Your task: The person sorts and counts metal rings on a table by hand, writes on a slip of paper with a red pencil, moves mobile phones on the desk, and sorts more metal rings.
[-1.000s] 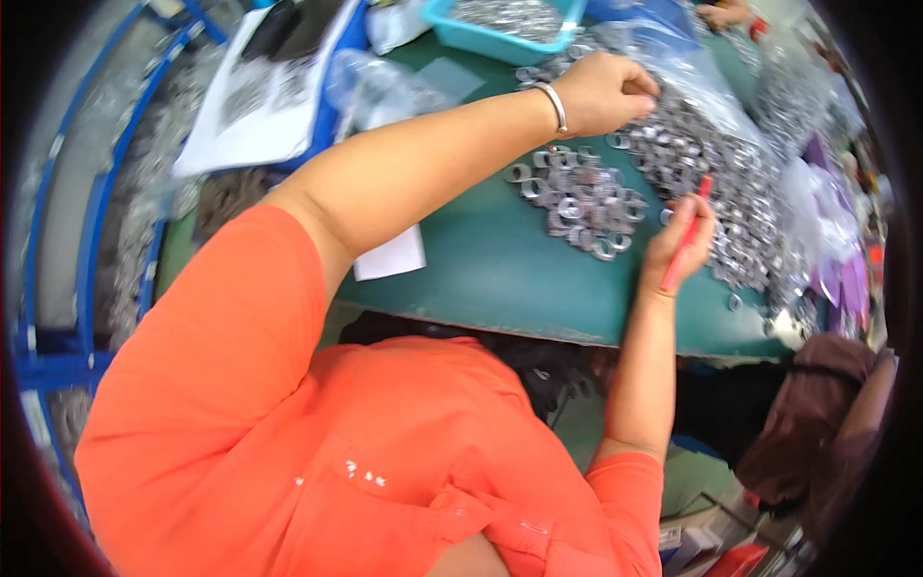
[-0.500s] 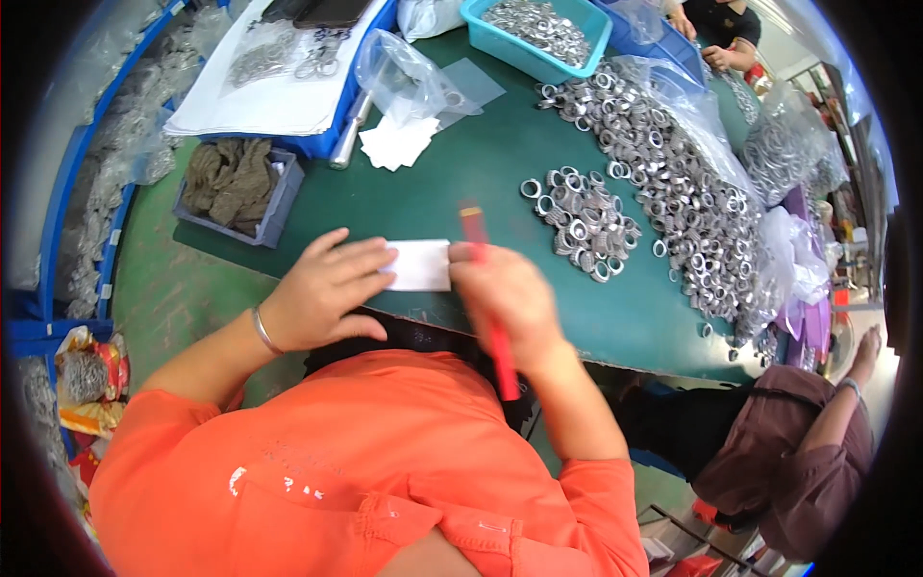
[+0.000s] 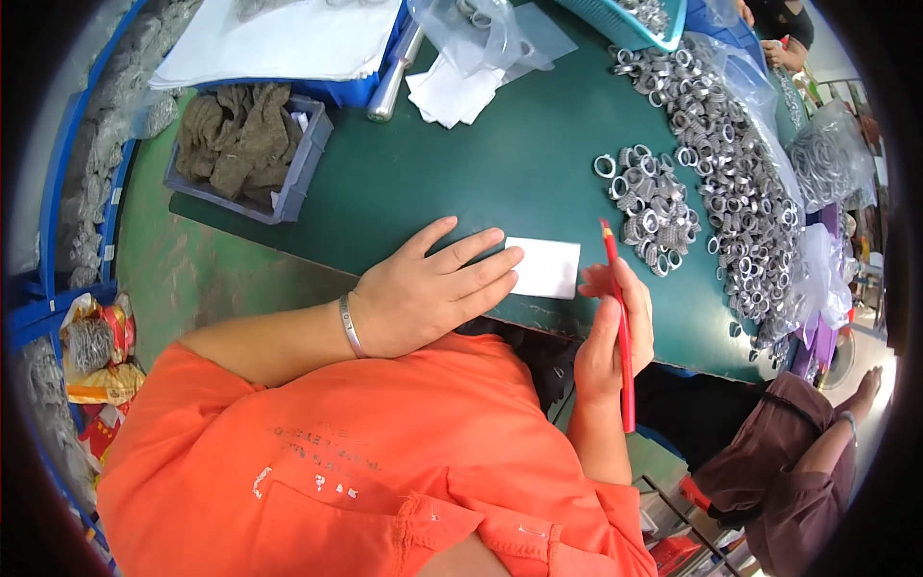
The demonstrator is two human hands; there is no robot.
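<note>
The white slip (image 3: pixel 550 268) lies flat near the edge of the green table (image 3: pixel 404 173), between the two hands. The left hand (image 3: pixel 413 293) is laid palm down, fingers extended and slightly spread; the longer fingertips overlap the slip's left edge. The right hand (image 3: pixel 638 322) grips the red pencil (image 3: pixel 627 370) between thumb and fingers, point directed away from the body. Its fingertips sit just beside the slip's right edge; contact cannot be determined.
</note>
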